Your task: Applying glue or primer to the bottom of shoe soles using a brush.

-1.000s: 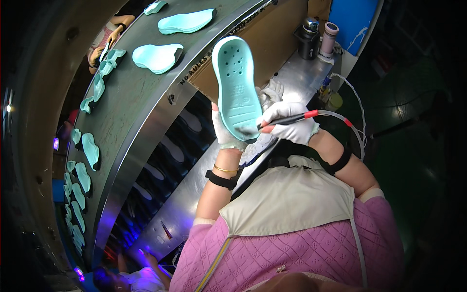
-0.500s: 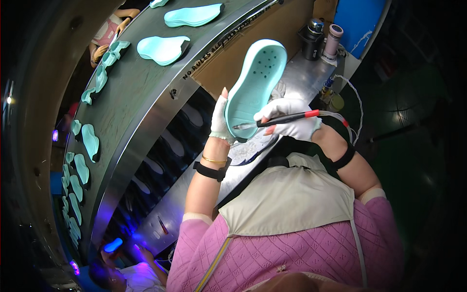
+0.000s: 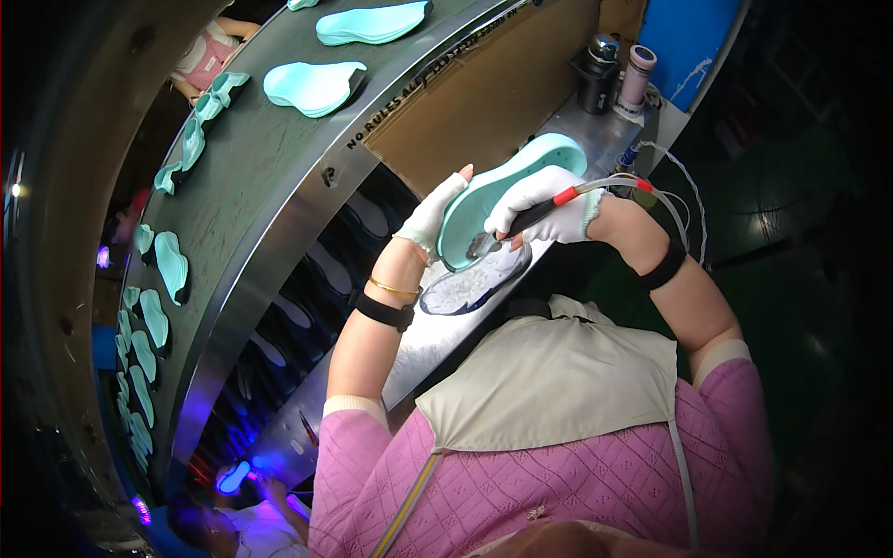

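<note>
My left hand (image 3: 433,216), in a white glove with bare fingertips, grips the near left side of a turquoise shoe sole (image 3: 507,189), which is tilted above the bench. Its hollow inner face is turned up. In my right hand (image 3: 549,206), gloved the same way, is a thin black-handled brush (image 3: 532,216) with red bands and tubing at its back end. The brush tip meets the sole's inner surface near the end closest to me. My right hand covers part of the sole's far half. Below lies a pale sole-shaped piece (image 3: 474,284) with a dark rim.
A dark green conveyor belt (image 3: 251,177) on the left carries several turquoise soles (image 3: 314,87). Dark bays under it hold more soles (image 3: 326,272). A black bottle (image 3: 598,76) and a pink bottle (image 3: 636,80) stand at the bench's far end. Other people (image 3: 242,521) work along the line.
The sole has tipped flatter and its far end has dropped to the right. My right hand has turned over it, with the brush more upright. The pale piece below shows more.
</note>
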{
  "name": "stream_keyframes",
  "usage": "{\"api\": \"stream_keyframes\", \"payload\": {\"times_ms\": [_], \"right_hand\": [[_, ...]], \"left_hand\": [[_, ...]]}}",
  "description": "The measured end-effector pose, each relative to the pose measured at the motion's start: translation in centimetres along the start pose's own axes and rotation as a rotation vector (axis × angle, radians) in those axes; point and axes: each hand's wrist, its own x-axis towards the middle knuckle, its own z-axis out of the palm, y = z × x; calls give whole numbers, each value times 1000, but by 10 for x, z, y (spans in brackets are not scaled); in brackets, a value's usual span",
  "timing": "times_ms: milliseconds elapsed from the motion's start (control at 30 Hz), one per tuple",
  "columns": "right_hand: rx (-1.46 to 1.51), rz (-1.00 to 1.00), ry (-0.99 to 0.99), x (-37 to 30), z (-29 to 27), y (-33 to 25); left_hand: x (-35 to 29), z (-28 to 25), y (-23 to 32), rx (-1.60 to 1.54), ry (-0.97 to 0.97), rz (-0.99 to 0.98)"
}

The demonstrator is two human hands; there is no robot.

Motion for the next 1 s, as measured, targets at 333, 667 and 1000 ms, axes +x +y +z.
{"api": "stream_keyframes", "payload": {"times_ms": [333, 667, 1000], "right_hand": [[82, 19, 245, -9, -8, -3], [506, 139, 390, -4, 37, 8], [493, 186, 286, 12, 56, 1]], "left_hand": [[-20, 21, -1, -163, -174, 136], [-14, 34, -37, -532, -19, 455], [-11, 22, -53, -561, 0, 483]]}}
